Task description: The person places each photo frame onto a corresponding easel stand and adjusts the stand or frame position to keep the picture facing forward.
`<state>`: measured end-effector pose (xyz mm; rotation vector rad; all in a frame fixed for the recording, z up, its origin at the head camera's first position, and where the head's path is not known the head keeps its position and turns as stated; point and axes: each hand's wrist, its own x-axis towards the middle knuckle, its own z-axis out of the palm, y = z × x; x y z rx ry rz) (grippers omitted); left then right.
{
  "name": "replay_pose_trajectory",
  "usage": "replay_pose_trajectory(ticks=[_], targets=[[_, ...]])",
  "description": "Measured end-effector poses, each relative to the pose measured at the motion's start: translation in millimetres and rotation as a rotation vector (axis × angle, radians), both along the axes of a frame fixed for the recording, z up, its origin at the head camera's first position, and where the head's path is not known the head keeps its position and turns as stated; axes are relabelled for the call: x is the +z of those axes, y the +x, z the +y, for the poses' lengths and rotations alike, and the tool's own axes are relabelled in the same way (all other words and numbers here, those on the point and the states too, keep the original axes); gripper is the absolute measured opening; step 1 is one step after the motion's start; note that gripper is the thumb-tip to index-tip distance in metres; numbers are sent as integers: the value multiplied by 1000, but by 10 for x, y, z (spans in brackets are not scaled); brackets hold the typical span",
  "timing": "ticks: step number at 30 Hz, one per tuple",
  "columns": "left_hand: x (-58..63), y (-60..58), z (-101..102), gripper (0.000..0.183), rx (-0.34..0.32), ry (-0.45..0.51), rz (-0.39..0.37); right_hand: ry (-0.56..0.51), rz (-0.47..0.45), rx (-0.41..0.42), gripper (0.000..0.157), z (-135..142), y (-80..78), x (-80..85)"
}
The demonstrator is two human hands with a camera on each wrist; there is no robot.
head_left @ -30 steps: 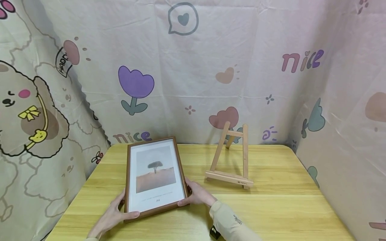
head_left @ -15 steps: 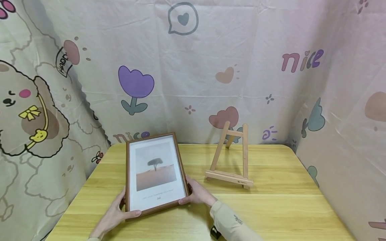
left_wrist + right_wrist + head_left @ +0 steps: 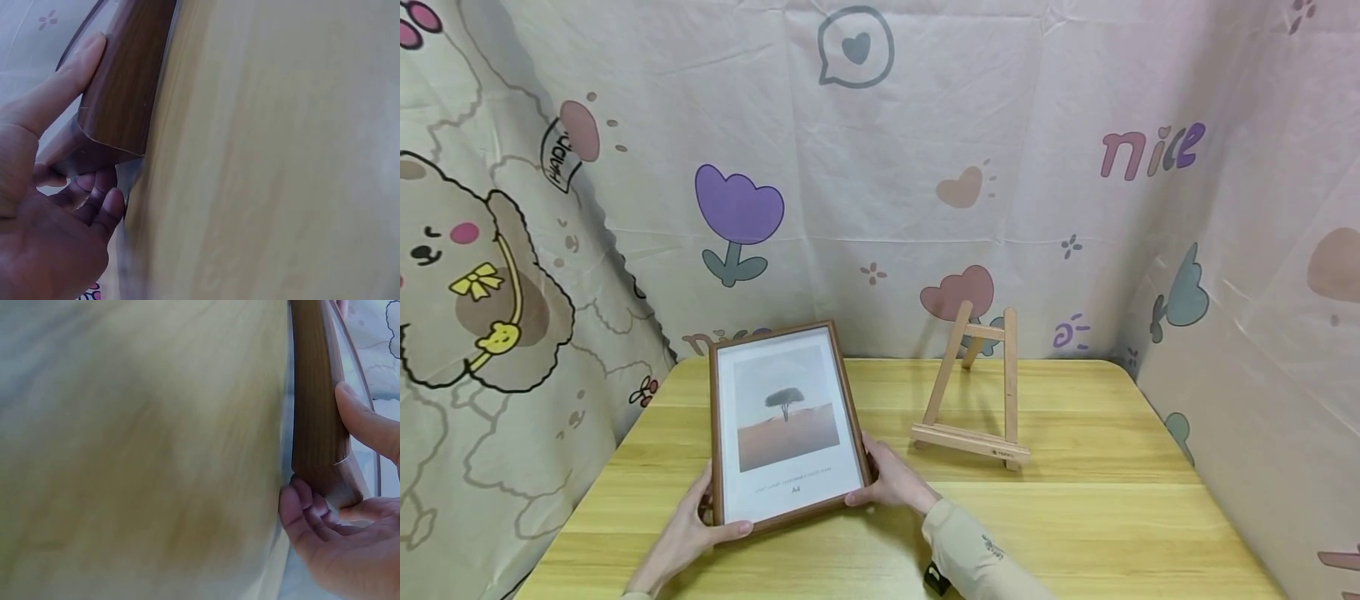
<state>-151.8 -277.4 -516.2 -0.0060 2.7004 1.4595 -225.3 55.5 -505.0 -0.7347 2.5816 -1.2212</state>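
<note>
A brown wooden picture frame [image 3: 795, 483] with a print of a tree leans back over the left half of the table, its far edge raised. My left hand [image 3: 683, 527] grips its near left corner, thumb on the front edge. At the near right corner my right hand [image 3: 891, 482] holds it the same way. In the left wrist view the fingers curl below the frame's corner [image 3: 128, 87]; the right wrist view shows the thumb on the face of the frame [image 3: 317, 394] and the other fingers bent under its corner. To the right stands a small wooden easel [image 3: 1011, 387], apart from both hands.
The light wood table [image 3: 1097, 517] spreads out beneath everything. Behind it and at both sides hangs a patterned fabric backdrop [image 3: 865, 183]. A small black object [image 3: 936, 579] shows at the right sleeve [image 3: 977, 550], near the table's front.
The far edge of the picture frame has risen, so its face tilts more toward me. Both hands keep their grip with barely any shift. The easel has stayed put.
</note>
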Motion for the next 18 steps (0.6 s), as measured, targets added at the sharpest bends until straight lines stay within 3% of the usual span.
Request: replay_pose_trajectory(ticks=[8, 18], targets=[[-6, -5, 7, 126, 19, 15, -12, 8, 97, -22, 113, 0, -5, -16], [-11, -34, 59, 127, 34, 57, 39, -5, 71, -49, 112, 21, 6, -14]])
